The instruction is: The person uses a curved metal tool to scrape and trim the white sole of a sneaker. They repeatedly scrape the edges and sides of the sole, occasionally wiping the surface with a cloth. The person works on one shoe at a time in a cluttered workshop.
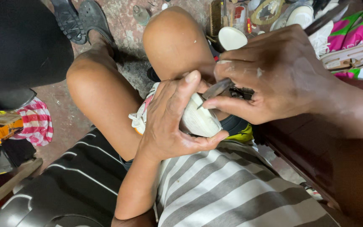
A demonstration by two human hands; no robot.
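Left hand: the left hand [171, 120] wraps the white shoe [198, 120] from the near side, fingers curled shut over its upper, thumb pressed along the lower edge.
Right hand: the right hand [274, 77] comes in from the right, fingers pinched tight on a thin metal tool [216, 89] whose tip sits on the shoe's top edge.
Shoe: it sits in the lap, wedged between the two bare knees, with pale laces [138, 120] spilling out on the left.
Edges: the right knee [175, 40] rises straight behind the shoe, touching it; the left knee [93, 84] closes off the left side.
Open room: a patch of rough floor [64, 122] lies free left of the legs.
Right side: a dark wooden ledge [307, 147] runs just beside the right forearm and crowds it.
Beyond the knees: a white oval piece [232, 38], a small clear bottle [141, 14], a brush and other small clutter lie packed together.
Far left: black sandals [80, 19] at the top, a red-and-white striped cloth [36, 122] lower down.
Top right: a pink and green bag [358, 25].
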